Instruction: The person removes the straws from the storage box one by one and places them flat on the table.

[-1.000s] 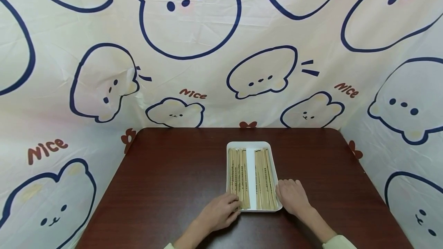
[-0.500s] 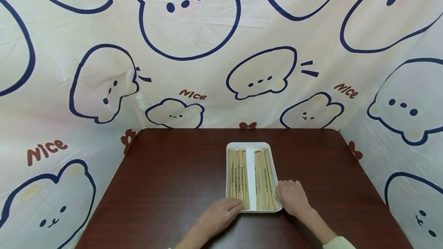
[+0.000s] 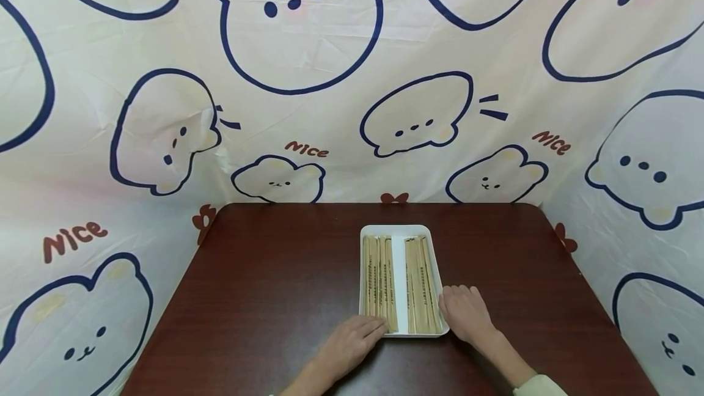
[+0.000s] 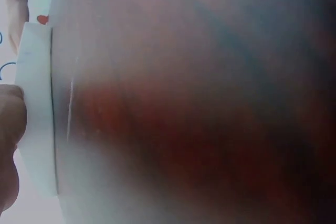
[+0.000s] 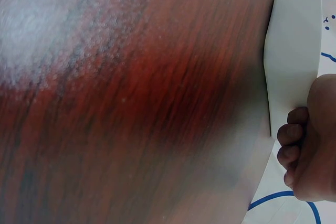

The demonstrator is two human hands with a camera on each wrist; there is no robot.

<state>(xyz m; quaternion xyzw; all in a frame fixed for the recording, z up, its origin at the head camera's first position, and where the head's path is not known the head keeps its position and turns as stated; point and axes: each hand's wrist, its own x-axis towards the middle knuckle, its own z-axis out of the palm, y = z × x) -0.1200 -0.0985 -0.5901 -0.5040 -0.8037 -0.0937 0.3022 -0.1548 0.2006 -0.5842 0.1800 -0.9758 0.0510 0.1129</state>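
A white rectangular tray [image 3: 400,286] stands on the table. Slim tan packets with dark print, resembling wrapped chopsticks, lie lengthwise in it: a left group [image 3: 379,280] and a right group [image 3: 420,286], with a bare white strip between. My left hand [image 3: 352,341] rests across the tray's near left corner, its fingers over the near ends of the left group. Part of that hand shows against the white wall in the left wrist view. My right hand [image 3: 466,311] holds the tray's right side near the front; curled fingers [image 5: 290,134] show beside the outer wall.
The dark brown wooden table [image 3: 264,274] extends around the tray on all sides. A pale cloth [image 3: 330,121] with bear drawings hangs behind and along both sides of it.
My left hand has turned and flattened over the near left corner, where its fingers were more bent before. My right hand, the tray and the packets look unmoved.
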